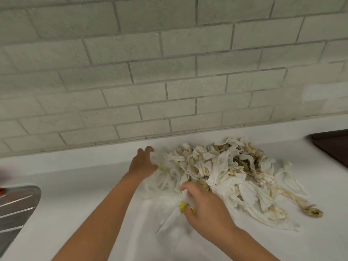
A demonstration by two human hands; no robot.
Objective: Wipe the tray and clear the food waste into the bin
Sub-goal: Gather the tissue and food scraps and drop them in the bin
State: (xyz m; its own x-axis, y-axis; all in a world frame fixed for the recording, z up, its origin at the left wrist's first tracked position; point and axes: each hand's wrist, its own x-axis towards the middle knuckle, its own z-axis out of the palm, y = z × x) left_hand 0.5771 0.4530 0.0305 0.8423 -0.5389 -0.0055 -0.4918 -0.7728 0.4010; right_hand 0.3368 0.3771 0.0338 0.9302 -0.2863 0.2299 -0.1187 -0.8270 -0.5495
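A heap of crumpled, yellow-stained paper towels (222, 168) lies on the white counter (79, 185) against the tiled wall. My left hand (144, 162) rests at the heap's far left edge, fingers curled over the paper there. My right hand (203, 206) is at the heap's near edge and pinches a fold of white paper together with a small yellow scrap (183, 206). A flat white sheet (175, 223) lies under my right hand. One twisted, dirty strand (310, 211) trails off to the right. No bin is in view.
A steel sink drainer (17, 208) with ridges sits at the left edge. A dark brown tray or board corner (333, 146) shows at the far right. Grey-white brick tiles (169, 72) form the wall behind the counter.
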